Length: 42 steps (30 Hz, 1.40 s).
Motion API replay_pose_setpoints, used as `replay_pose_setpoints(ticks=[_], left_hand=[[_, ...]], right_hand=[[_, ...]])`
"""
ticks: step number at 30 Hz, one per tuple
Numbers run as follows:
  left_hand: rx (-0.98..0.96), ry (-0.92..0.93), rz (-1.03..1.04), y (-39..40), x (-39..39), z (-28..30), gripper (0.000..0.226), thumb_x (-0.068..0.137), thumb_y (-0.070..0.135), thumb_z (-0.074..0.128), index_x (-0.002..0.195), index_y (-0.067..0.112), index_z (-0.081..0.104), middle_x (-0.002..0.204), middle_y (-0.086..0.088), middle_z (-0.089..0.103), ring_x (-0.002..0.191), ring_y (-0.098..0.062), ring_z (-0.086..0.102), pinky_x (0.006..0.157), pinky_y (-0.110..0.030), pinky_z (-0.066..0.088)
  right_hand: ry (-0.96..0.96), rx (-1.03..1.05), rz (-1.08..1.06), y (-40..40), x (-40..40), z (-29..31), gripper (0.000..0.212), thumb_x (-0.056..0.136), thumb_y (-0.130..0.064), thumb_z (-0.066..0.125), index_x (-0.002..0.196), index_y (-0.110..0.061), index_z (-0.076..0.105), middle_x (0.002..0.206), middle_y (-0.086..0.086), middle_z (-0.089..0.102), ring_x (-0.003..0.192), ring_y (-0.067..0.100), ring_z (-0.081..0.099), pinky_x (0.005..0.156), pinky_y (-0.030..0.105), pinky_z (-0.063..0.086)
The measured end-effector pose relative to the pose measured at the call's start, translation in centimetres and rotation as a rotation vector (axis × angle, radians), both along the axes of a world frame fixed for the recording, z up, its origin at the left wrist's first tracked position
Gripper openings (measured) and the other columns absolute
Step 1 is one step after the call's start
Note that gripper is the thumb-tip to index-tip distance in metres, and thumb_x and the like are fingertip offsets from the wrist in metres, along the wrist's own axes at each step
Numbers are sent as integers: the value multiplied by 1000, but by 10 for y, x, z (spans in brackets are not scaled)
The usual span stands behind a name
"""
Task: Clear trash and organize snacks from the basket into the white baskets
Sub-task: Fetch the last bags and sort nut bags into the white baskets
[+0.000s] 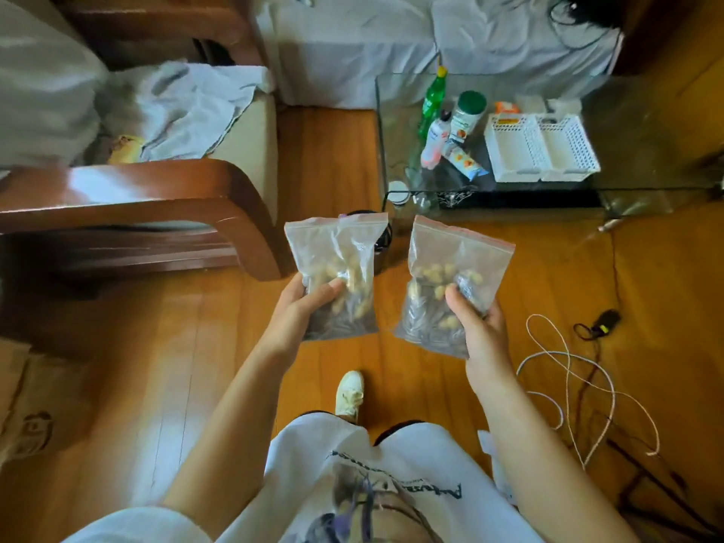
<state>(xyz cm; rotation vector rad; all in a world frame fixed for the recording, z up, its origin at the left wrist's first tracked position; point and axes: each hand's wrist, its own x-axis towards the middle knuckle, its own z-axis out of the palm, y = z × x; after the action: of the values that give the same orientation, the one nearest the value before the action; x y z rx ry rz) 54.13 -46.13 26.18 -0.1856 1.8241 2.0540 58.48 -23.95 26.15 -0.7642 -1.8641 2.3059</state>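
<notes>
Baskets [540, 145], white and side by side on the glass counter [646, 123], lie ahead and rightward, nearer the right hand [480, 327]; it and the left hand [297, 311] each clasp a snack bag [450, 284].

Clear glossy plastic zip bags [337, 268], glossy wood floor [325, 158], glass table [646, 123]
</notes>
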Motion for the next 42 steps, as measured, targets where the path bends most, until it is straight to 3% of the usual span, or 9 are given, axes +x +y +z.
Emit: replay_pose_setpoints(ticks=[4, 8, 14, 17, 22, 26, 31, 37, 42], left_hand=[[24, 21, -107, 28, -69, 10, 20, 74, 35, 68, 93, 31, 65, 88, 6, 74, 80, -11, 71, 65, -17, 52], [40, 25, -237, 65, -118, 12, 13, 80, 29, 62, 90, 35, 67, 89, 7, 73, 82, -11, 70, 67, -18, 53], [50, -10, -374, 130, -170, 2, 15, 79, 28, 63, 91, 35, 69, 91, 4, 73, 86, -16, 70, 73, -23, 55], [54, -33, -369, 170, -197, -3, 33, 73, 33, 67, 104, 22, 64, 95, 1, 73, 91, -20, 69, 80, -30, 54], [58, -40, -381, 259, -243, -1, 30, 76, 27, 63, 103, 13, 60, 77, 2, 71, 59, -11, 68, 51, -18, 51], [73, -23, -377, 335, -275, 10, 24, 78, 24, 63, 102, 23, 68, 102, -9, 73, 94, -26, 69, 80, -33, 56], [60, 20, -399, 415, -308, 16, 26, 77, 27, 64, 102, 20, 67, 100, -9, 72, 92, -25, 69, 76, -28, 56], [43, 19, -411, 482, -352, 15, 20, 69, 36, 68, 88, 36, 69, 90, 2, 74, 83, -15, 71, 67, -18, 54], [56, 1, -383, 522, -396, -1, 24, 68, 39, 69, 92, 35, 69, 93, 1, 75, 86, -18, 71, 72, -24, 54]], right_hand=[[20, -10, -78, 20, -42, 8, 24, 63, -39, 71, 86, -45, 67, 89, -25, 71, 86, -2, 67, 67, 16, 54], [40, -36, -185, 46, -69, 6, 25, 65, -35, 70, 87, -47, 68, 91, -22, 72, 87, 0, 68, 66, 16, 54], [21, -35, -328, 102, -102, -4, 26, 65, -34, 71, 89, -43, 69, 93, -19, 73, 91, 2, 68, 73, 21, 54], [33, -17, -345, 141, -124, -6, 25, 65, -36, 70, 87, -48, 69, 91, -21, 72, 88, 0, 68, 68, 15, 54], [62, -6, -353, 227, -173, -3, 26, 66, -33, 71, 91, -38, 70, 92, -16, 73, 88, 3, 69, 66, 16, 54], [81, -2, -345, 302, -206, 4, 30, 63, -35, 72, 93, -36, 68, 93, -15, 73, 91, 7, 69, 72, 21, 56], [89, 12, -364, 381, -241, 4, 32, 70, -29, 71, 101, -30, 65, 93, -12, 74, 93, 10, 69, 72, 22, 56], [41, -7, -375, 449, -286, -8, 39, 67, -35, 72, 105, -31, 63, 94, -16, 73, 91, 7, 68, 65, 16, 55], [35, -5, -357, 488, -325, -13, 32, 70, -30, 70, 102, -32, 63, 93, -14, 72, 90, 5, 68, 66, 16, 55]])
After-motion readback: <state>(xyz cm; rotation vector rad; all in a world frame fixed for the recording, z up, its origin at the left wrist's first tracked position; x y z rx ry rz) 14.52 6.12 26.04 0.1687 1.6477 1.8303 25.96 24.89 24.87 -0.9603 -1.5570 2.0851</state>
